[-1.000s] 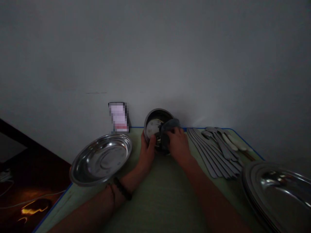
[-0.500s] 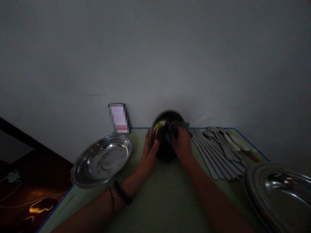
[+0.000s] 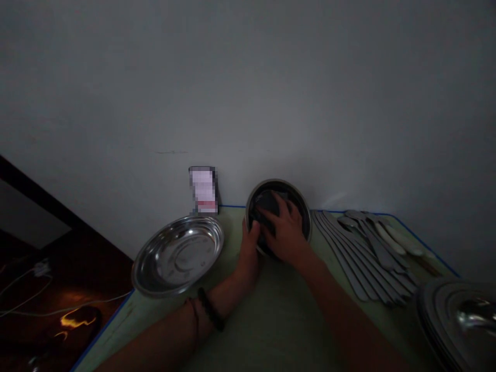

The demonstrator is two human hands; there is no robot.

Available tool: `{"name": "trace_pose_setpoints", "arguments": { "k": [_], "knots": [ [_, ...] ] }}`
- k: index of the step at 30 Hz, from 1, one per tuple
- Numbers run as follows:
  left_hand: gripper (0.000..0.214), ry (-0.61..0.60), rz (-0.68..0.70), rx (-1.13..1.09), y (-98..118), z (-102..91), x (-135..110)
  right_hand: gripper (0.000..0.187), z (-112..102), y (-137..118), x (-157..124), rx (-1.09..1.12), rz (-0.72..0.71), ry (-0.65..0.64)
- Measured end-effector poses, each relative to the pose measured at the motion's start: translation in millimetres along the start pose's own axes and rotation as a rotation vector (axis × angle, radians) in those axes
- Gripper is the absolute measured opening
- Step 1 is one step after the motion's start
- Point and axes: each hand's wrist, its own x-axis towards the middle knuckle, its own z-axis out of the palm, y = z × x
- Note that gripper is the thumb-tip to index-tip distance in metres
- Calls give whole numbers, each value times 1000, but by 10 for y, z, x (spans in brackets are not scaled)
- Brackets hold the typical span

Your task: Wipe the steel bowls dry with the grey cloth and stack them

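A round metal bowl (image 3: 309,219) is tipped so that its dark inside faces me. My left hand (image 3: 249,248) grips its lower left rim, the thumb over the edge and the other fingers mostly hidden behind. Inside the bowl, my right hand (image 3: 284,230) presses a dark grey cloth (image 3: 267,202) against the inner surface, fingers spread over it. A shallow metal dish (image 3: 178,256) lies to the left of my hands. To the right, several long-handled metal utensils (image 3: 360,258) lie side by side.
A phone (image 3: 204,190) leans against the wall (image 3: 248,93) at the back. Spoons and pale-handled cutlery (image 3: 391,237) lie farther right. Stacked metal plates (image 3: 457,320) fill the near right corner of the green table (image 3: 263,330). A white cable (image 3: 108,299) runs at the left.
The bowl has turned to face me more. My right hand has moved deeper into it, fingers now spread on the cloth. The whole view has shifted slightly left.
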Motion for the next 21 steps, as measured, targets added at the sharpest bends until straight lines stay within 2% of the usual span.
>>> {"name": "trace_pose_setpoints", "arguments": {
  "k": [3, 8, 10, 12, 14, 16, 18, 21],
  "knots": [
    [59, -10, -97, -44, 20, -1, 24, 52, 109, 96, -97, -75, 56, -93],
    [55, -66, -162, -70, 24, -21, 15, 60, 215, 51, -117, -103, 155, -88],
    [52, -102, -210, -94, 32, -37, 7, 53, 231, -11, -102, -77, 98, -169],
    [52, -118, -232, -116, 42, -59, 6, 45, 217, -48, -90, -41, -48, -305],
    [52, -88, -227, -116, 50, -86, 12, 40, 167, -56, -78, 3, -210, -438],
    [48, -28, -214, -104, 57, -109, 27, 40, 90, -59, -67, 57, -304, -530],
    [43, 46, -190, -100, 72, -124, 44, 43, 7, -85, -61, 107, -333, -586],
    [40, 137, -176, -117, 112, -119, 64, 48, -86, -153, -77, 151, -294, -674]
  ]
}}
